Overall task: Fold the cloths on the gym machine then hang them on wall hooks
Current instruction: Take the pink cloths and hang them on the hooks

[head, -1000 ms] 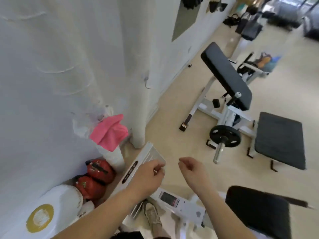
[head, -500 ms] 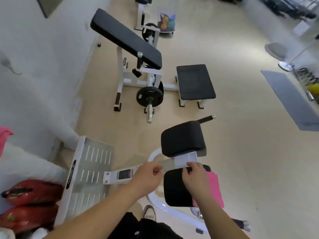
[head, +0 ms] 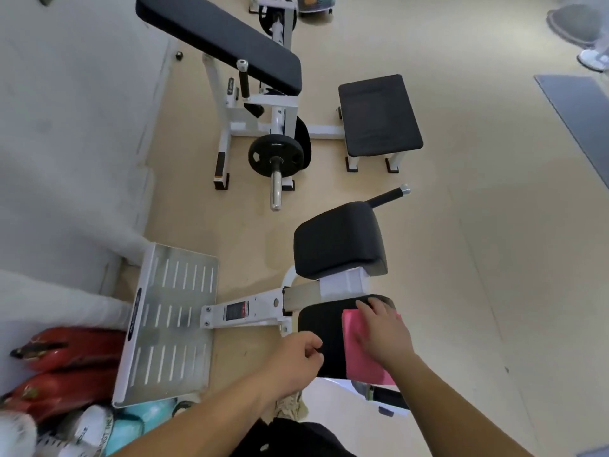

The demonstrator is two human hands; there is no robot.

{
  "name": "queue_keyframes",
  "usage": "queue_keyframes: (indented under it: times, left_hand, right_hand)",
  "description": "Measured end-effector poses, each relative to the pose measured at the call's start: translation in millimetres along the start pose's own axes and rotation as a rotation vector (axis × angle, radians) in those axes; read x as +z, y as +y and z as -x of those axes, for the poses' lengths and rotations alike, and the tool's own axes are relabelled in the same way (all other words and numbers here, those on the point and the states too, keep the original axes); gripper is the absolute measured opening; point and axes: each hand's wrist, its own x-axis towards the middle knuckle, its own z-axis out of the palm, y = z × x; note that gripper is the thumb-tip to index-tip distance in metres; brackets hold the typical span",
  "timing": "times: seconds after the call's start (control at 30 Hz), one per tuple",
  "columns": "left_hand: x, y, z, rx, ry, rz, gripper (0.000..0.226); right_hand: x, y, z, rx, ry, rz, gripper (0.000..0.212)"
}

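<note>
Pink cloth (head: 361, 371) lies flat on the right part of the black seat pad (head: 319, 331) of the near gym machine, its right edge hanging past the pad; looks thin, soft and light, so it likely flops and creases wherever lifted; no stiffness to count on; not fragile; on the smooth vinyl it may slide if dragged. Best hold, as I judge it: pinch two corners on one edge, the free overhanging side being easiest to get under; whether it is folded yet I cannot tell.

Right hand (head: 384, 331) rests on top of the cloth, fingers spread and fairly straight, nothing grasped; left hand (head: 293, 357) hovers at the pad's left edge, fingers loosely curled, holding nothing I can see.

Room: pale beige floor (head: 478, 258); white wall (head: 72, 127) on the left, no hooks in view; grey mat (head: 580, 120) far right; curl bench (head: 224, 37) with a weight plate (head: 276, 155) further off; slotted metal footplate (head: 171, 318) by the wall; second black pad (head: 339, 239) just above the seat pad; red bags (head: 66, 347) lower left. Seat pad is small and padded; only a cramped folding surface.
</note>
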Motion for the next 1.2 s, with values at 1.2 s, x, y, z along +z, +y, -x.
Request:
queue_keyframes:
  times: [1.2]
  left_hand:
    - [-334,-141,123,0.122,0.595,0.238,0.02]
  right_hand:
    - [-136,-424,-35,-0.803,-0.239,-0.378,0.075]
